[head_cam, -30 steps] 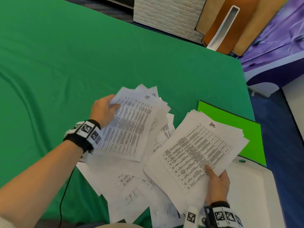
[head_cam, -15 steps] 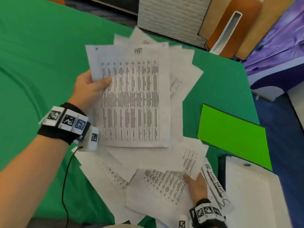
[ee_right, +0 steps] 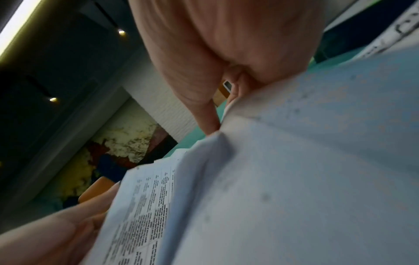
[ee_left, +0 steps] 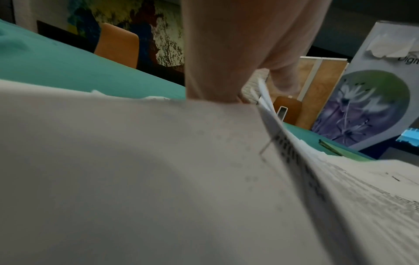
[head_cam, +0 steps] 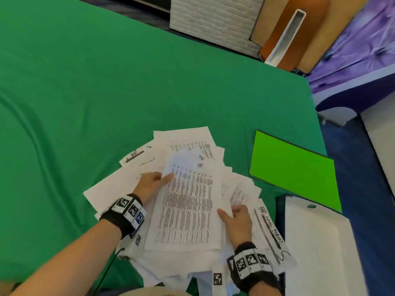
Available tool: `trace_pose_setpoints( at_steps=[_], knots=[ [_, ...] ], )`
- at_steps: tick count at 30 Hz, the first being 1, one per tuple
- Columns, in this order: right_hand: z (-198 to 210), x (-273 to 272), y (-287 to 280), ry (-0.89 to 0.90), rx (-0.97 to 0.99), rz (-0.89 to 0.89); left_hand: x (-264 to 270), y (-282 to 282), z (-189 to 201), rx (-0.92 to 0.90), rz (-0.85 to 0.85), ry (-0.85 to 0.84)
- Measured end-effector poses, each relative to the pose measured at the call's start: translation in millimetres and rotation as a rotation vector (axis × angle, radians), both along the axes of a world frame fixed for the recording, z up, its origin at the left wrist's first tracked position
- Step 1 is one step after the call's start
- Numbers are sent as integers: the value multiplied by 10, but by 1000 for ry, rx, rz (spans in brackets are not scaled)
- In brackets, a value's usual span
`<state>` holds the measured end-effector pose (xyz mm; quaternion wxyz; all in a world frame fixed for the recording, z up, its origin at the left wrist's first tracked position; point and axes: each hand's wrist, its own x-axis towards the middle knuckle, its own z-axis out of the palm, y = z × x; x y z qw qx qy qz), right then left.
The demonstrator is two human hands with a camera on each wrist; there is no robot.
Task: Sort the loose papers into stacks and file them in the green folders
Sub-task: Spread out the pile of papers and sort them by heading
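Observation:
A fanned pile of loose printed papers [head_cam: 186, 210] lies near the table's front edge, several marked "HR". My left hand [head_cam: 152, 184] grips the left edge of the top table-printed sheaf, thumb on top. My right hand [head_cam: 237, 221] pinches the sheaf's right edge lower down, thumb on the print. In the left wrist view the thumb presses paper [ee_left: 158, 179] and a stapled edge shows. In the right wrist view the fingers curl round the sheets [ee_right: 294, 161]. A bright green folder [head_cam: 292, 169] lies closed to the right of the pile.
The table is covered by a green cloth [head_cam: 106, 92]. An open white folder or box [head_cam: 320, 242] sits at the front right, below the green folder. A sheet labelled "HR Admin Forms" [head_cam: 270, 229] pokes out on the right. Boards and a white brick panel [head_cam: 213, 20] stand beyond the far edge.
My left hand brought the raised HR sheaf down toward the pile. My right hand moved up from the lower sheets and took hold of the sheaf's right edge.

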<state>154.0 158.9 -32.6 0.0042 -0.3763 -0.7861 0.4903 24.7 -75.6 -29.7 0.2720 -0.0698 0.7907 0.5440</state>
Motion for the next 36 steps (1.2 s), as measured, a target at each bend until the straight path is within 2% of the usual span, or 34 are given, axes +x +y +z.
trace_pose_setpoints(
  at_steps=[3, 7, 10, 13, 16, 20, 23, 25, 28, 33, 36],
  knots=[
    [-100, 32, 15, -46, 33, -62, 83, -151, -125, 3, 24, -115],
    [-182, 65, -49, -47, 145, -83, 128, -340, -369, -78, -33, -70],
    [-255, 74, -100, -57, 271, 28, 139, -292, -379, -52, 15, -31],
    [-281, 47, -107, -176, 122, 102, 105, -236, -371, -33, 74, 9],
    [-236, -7, -88, -231, -56, 6, 100, -179, -350, -45, 80, 76],
    [-223, -49, -56, -213, -20, -61, 83, -146, -343, -62, 82, 144],
    [-243, -19, 48, -150, 21, -198, 73, -113, -305, -220, 115, 223],
    [-299, 22, 120, -174, -5, -235, 80, -110, -274, -298, 152, 219],
    [-399, 76, 144, -207, -121, -206, 56, -109, -281, -416, 35, 221],
    [-370, 22, 71, -128, -381, -186, 24, -102, -167, -650, -122, 437],
    [-241, -62, 34, -67, -509, -150, 30, -132, -78, -706, -47, 663]
  ],
)
